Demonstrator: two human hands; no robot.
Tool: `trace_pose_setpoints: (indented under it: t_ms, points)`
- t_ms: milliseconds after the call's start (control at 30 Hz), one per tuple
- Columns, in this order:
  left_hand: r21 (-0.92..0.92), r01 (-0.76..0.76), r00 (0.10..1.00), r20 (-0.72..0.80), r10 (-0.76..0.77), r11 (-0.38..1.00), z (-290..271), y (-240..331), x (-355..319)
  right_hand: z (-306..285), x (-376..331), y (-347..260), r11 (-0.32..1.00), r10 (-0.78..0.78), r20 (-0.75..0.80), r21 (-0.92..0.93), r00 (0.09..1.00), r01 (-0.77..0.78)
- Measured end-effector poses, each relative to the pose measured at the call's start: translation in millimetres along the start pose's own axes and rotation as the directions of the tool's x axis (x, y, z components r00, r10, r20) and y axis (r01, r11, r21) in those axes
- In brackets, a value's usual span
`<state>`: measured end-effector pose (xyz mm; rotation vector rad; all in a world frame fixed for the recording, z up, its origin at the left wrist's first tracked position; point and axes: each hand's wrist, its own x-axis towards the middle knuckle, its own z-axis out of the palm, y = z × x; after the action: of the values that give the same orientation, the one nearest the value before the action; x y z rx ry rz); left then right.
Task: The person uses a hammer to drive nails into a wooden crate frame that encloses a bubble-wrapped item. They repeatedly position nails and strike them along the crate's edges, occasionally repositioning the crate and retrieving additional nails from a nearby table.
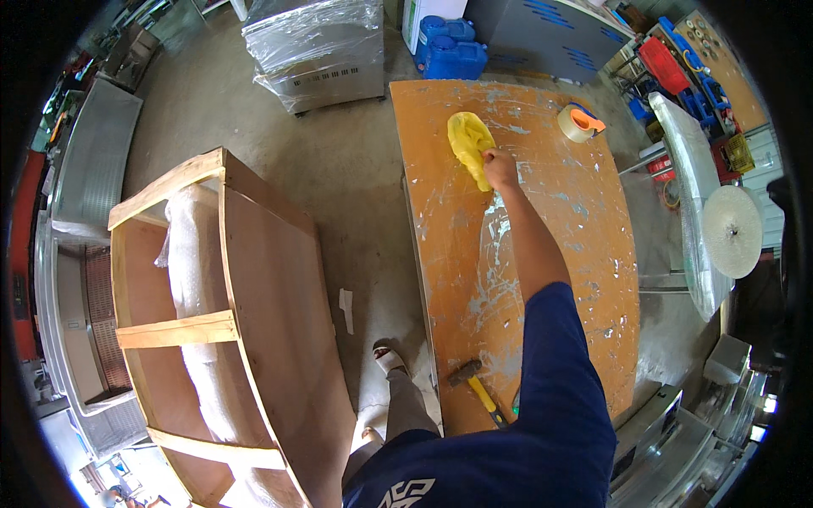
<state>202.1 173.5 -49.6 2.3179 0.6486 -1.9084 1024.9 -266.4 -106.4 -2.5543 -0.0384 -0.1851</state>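
Note:
My right arm, in a dark blue sleeve, stretches out over a worn orange-brown tabletop (576, 279). At its end my right hand (501, 168) is closed on the near edge of a crumpled yellow bag-like piece (471, 144); whether it is plastic or cloth I cannot tell. The rest of the yellow piece spreads over the table's far left part. Beyond my hand to the right lies a tape dispenser (581, 124) with an orange part and a pale roll. Close to my body, a hammer (479, 391) with a yellow and black handle rests on the table. My left hand is out of view.
Left of me stands a wooden crate (275, 279) with a bubble-wrapped item (199, 296) inside. A plastic-wrapped metal cabinet (322, 51) and blue jugs (453, 57) stand beyond. At the right is a wrapped panel (690, 195) beside a round roll (732, 231).

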Motion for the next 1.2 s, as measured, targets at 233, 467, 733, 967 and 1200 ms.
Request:
trace_pose_setpoints:
  t_ms: [233,467,733,967,1200]
  points:
    - [-0.034,0.045,0.997,-0.061,-0.047,0.998,-49,20,14,10,28,9,0.979,0.073,0.019,-0.191,0.997,-0.068]
    - [-0.058,0.07,0.993,-0.09,-0.075,0.996,-68,25,15,7,38,-15,0.96,0.113,0.093,-0.267,0.989,-0.084]
    - [-0.098,0.084,0.988,-0.118,-0.095,0.992,-72,26,11,24,61,-10,0.914,0.341,0.272,-0.32,0.9,-0.25]
    - [-0.133,0.094,0.984,-0.141,-0.113,0.987,-70,22,9,27,55,-12,0.924,0.232,0.326,-0.367,0.917,-0.103]
    - [-0.168,0.111,0.984,-0.121,-0.133,0.979,-47,24,-13,36,24,31,0.979,0.055,-0.061,0.2,0.997,-0.042]
